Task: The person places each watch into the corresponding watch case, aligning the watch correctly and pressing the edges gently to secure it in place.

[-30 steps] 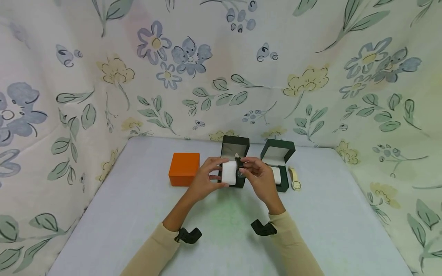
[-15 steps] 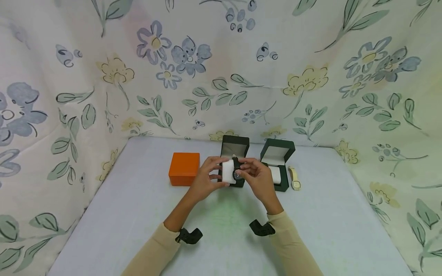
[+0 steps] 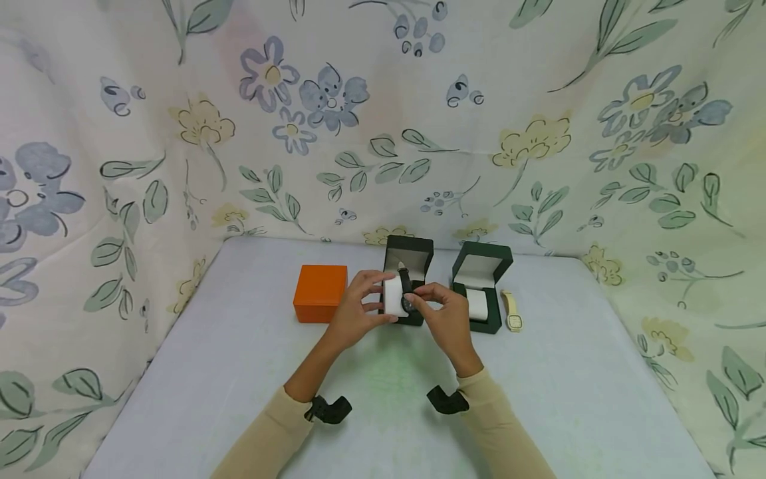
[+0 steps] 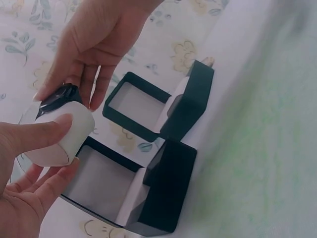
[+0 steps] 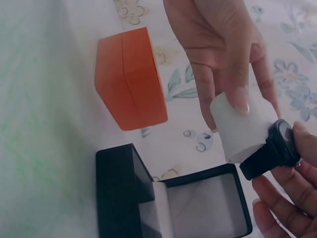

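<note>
My left hand [image 3: 354,311] grips a white watch cushion [image 3: 391,297] between its thumb and fingers, above an open dark box [image 3: 409,241]. A black wristwatch [image 3: 405,279] is pinched by my right hand [image 3: 449,322] at its dial. In the right wrist view, the watch strap [image 5: 260,159] hangs at the end of the cushion [image 5: 242,131], the dial beside it. The left wrist view shows the watch [image 4: 59,99] against the cushion's far side. How far the strap goes round the cushion I cannot tell.
Left of the hands sits a closed orange box [image 3: 320,294]. To the right stands an open green box [image 3: 493,313] with a white cushion [image 3: 476,304] inside. A gold watch [image 3: 512,316] lies beside it. Floral fabric [image 3: 383,133] hangs behind the white table [image 3: 383,412].
My right hand has moved left, bringing the black wristwatch over the edge of the white cushion. The left hand holds its place.
</note>
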Demonstrator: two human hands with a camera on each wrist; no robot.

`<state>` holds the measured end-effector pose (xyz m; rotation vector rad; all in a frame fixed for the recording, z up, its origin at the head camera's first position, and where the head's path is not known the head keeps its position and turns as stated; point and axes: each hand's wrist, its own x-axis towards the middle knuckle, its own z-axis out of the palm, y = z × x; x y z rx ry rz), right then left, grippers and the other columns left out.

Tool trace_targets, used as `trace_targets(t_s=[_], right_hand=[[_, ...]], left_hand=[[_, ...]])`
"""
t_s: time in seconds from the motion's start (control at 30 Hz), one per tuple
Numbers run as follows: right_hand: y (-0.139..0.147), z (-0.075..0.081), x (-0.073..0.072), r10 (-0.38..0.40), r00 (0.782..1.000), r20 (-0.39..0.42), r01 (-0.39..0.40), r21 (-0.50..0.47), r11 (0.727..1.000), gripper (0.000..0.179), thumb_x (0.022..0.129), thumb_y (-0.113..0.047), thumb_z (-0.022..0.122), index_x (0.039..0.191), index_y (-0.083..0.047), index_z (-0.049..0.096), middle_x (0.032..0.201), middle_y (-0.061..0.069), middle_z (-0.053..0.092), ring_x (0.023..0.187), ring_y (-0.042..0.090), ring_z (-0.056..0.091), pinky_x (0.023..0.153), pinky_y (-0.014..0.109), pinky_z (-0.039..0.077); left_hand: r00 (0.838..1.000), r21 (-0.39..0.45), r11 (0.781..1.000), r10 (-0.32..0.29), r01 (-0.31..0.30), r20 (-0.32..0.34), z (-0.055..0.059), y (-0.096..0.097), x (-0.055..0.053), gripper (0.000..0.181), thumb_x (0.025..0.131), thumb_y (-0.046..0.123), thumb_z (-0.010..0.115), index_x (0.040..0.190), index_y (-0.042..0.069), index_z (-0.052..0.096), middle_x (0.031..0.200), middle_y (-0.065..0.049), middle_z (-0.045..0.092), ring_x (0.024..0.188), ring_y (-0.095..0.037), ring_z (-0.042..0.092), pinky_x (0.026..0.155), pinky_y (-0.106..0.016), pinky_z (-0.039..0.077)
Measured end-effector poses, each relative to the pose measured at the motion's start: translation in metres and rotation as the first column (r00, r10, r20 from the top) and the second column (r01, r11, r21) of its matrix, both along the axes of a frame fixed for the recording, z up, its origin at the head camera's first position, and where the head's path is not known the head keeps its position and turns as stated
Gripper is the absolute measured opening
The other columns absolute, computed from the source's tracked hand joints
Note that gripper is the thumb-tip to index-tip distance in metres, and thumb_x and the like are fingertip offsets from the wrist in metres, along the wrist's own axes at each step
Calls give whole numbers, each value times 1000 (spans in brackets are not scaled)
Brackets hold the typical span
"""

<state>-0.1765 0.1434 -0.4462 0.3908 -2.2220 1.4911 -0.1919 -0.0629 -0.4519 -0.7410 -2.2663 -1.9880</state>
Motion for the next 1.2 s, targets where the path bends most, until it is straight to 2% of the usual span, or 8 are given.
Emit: trace_targets(t_s=[0.13, 0.3, 0.37, 0.5, 0.63, 0.87, 1.07, 1.2], right_hand=[[-2, -2, 1, -1, 1000, -15, 2, 2, 1000, 13, 88, -23, 81, 94, -12, 78, 88, -1, 76, 85, 16, 72, 82, 51, 58], [-2, -3, 1, 21, 1000, 0, -21, 22, 1000, 17, 90, -23, 79, 100, -10, 79, 93, 2, 77, 88, 18, 73, 78, 48, 60], [0, -1, 1, 55, 998, 6, -56, 50, 997, 21, 92, -20, 77, 109, -9, 78, 99, 5, 77, 91, 21, 73, 80, 47, 61], [4, 4, 2, 184, 981, 58, -188, 97, 977, 40, 92, -6, 74, 131, -3, 67, 121, 14, 71, 104, 29, 70, 93, 47, 58], [7, 10, 3, 252, 962, 101, -263, 115, 958, 53, 89, 4, 73, 140, -6, 61, 133, 14, 65, 109, 28, 68, 97, 42, 56], [-2, 28, 14, 196, 979, 63, -202, 106, 974, 48, 87, 10, 71, 134, 1, 64, 109, 18, 72, 97, 31, 70, 90, 46, 59], [-4, 35, 18, 195, 979, 60, -200, 95, 975, 46, 89, 11, 70, 133, 5, 63, 105, 20, 72, 94, 32, 70, 86, 47, 60], [-5, 39, 19, 186, 978, 94, -194, 93, 977, 44, 90, 11, 69, 133, 6, 63, 103, 20, 72, 92, 31, 70, 86, 44, 61]], left_hand=[[1000, -8, 1000, 24, -24, 7, -2, 0, 0, 72, 78, -1, 85, 142, 21, 59, 141, -10, 43, 121, -36, 57, 92, -42, 59], [999, -18, 999, 43, -42, 22, -3, 0, 0, 73, 79, 1, 85, 143, 22, 58, 141, -9, 42, 120, -34, 58, 91, -40, 59], [999, -4, 999, 43, -43, 31, -3, -2, -1, 72, 79, 1, 85, 143, 21, 57, 141, -9, 42, 119, -33, 58, 90, -38, 60], [997, 36, 998, 47, -49, 56, 0, -7, -4, 71, 79, 1, 85, 142, 19, 57, 140, -8, 43, 118, -32, 59, 89, -36, 60], [997, 51, 997, 49, -53, 66, 3, -11, -5, 71, 79, 2, 86, 143, 16, 57, 139, -7, 44, 117, -31, 59, 89, -35, 60], [996, 60, 996, 62, -66, 59, 7, -9, -3, 70, 79, 2, 87, 142, 14, 58, 138, -7, 46, 116, -31, 61, 88, -35, 60], [995, 57, 994, 85, -88, 59, 9, -7, -1, 68, 78, 4, 88, 139, 18, 61, 136, -8, 50, 112, -31, 62, 86, -35, 61], [993, 43, 993, 103, -106, 65, 9, -6, 0, 68, 78, 1, 87, 139, 14, 61, 136, -11, 51, 111, -33, 63, 84, -34, 61]])
